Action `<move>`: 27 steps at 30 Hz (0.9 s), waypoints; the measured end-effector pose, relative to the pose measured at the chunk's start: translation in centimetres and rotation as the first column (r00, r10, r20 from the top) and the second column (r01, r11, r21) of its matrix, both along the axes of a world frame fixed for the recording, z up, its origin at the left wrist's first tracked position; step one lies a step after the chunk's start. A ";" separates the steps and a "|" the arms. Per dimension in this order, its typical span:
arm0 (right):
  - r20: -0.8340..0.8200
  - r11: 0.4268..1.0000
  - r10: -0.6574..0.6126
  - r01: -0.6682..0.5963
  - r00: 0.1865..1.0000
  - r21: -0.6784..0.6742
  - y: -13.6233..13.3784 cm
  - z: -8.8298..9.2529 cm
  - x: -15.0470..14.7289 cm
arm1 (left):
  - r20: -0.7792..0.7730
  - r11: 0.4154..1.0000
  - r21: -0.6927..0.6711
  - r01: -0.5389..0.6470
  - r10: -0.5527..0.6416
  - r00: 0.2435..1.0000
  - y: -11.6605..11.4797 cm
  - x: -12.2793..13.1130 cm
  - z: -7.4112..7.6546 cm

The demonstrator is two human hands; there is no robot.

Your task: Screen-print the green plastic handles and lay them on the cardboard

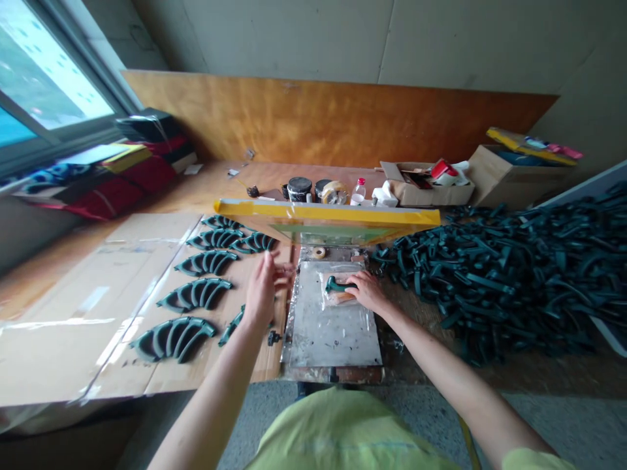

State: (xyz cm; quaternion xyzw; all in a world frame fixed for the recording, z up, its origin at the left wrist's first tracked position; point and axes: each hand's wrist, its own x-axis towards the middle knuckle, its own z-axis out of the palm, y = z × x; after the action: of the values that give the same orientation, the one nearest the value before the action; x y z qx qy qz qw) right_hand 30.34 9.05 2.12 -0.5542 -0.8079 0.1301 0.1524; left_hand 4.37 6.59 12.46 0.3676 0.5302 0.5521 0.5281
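My right hand grips one end of a dark green plastic handle. The handle lies on a small film-covered holder in the upper part of a grey metal plate. Left of the plate, my left hand is in the air with its fingers apart and nothing in it; it is slightly blurred. Beyond both hands, a frame edged with yellow tape stands tilted up over the plate's far end. Beneath it sits a small tape roll.
On cardboard to the left, similar green handles lie in fanned rows. A big heap of green parts covers the right side. Behind the frame are black jars, a red-capped bottle and an open carton.
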 end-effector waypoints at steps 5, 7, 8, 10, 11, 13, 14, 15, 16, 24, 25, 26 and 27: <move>0.020 0.938 0.249 -0.246 0.968 0.246 -5.8 1.6 -4.9 | 0.169 0.830 -0.487 0.273 -0.217 0.961 -7.7 3.6 -8.4; 0.041 0.855 0.450 -0.443 0.892 0.269 -7.4 0.8 -5.7 | 0.199 0.846 -0.501 0.184 -0.095 0.975 -9.5 3.4 -10.6; 0.026 0.842 0.484 -0.474 0.875 0.258 -7.5 0.1 -5.2 | 0.187 0.852 -0.505 0.136 -0.045 0.981 -10.1 2.7 -11.5; -0.045 0.912 0.368 -0.351 0.929 0.210 -6.2 -1.5 -2.4 | 0.124 0.853 -0.521 0.021 0.051 0.991 -10.9 0.2 -13.1; -0.081 0.961 0.234 -0.218 0.969 0.167 -4.9 -2.3 -0.1 | 0.083 0.850 -0.525 -0.049 0.109 0.991 -11.3 -1.5 -13.8; -0.112 0.989 -0.105 0.116 0.988 0.096 -1.5 -3.4 5.2 | -0.002 0.824 -0.529 -0.202 0.236 0.972 -11.9 -4.9 -15.3; -0.095 0.966 -0.242 0.248 0.966 0.068 0.2 -3.7 7.9 | -0.051 0.798 -0.538 -0.272 0.291 0.955 -12.1 -6.4 -16.0; -0.074 0.934 -0.351 0.355 0.933 0.048 1.9 -3.9 10.3 | -0.104 0.765 -0.552 -0.332 0.332 0.938 -12.3 -7.6 -16.7; -0.046 0.899 -0.436 0.437 0.899 0.031 3.3 -4.0 12.4 | -0.152 0.732 -0.568 -0.377 0.356 0.922 -12.4 -8.6 -17.3; 0.168 0.751 -0.615 0.637 0.770 -0.172 9.3 -5.2 17.1 | -0.321 0.636 -0.621 -0.458 0.326 0.889 -11.1 -11.1 -19.2; 0.180 0.741 -0.617 0.642 0.766 -0.197 9.7 -5.3 17.1 | -0.347 0.639 -0.615 -0.461 0.306 0.887 -11.0 -11.3 -19.1; 0.185 0.729 -0.623 0.650 0.760 -0.213 10.0 -5.4 17.2 | -0.377 0.647 -0.603 -0.467 0.284 0.881 -11.0 -11.6 -19.0; 0.184 0.718 -0.634 0.660 0.751 -0.222 10.3 -5.3 17.3 | -0.413 0.658 -0.584 -0.475 0.262 0.872 -11.1 -11.7 -18.8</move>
State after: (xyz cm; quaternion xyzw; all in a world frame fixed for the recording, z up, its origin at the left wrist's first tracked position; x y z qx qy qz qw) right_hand 47.62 19.33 -3.18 -0.8224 -0.5435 0.1522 0.0721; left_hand -7.34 -4.47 -6.31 0.1138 0.8280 0.3597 0.4148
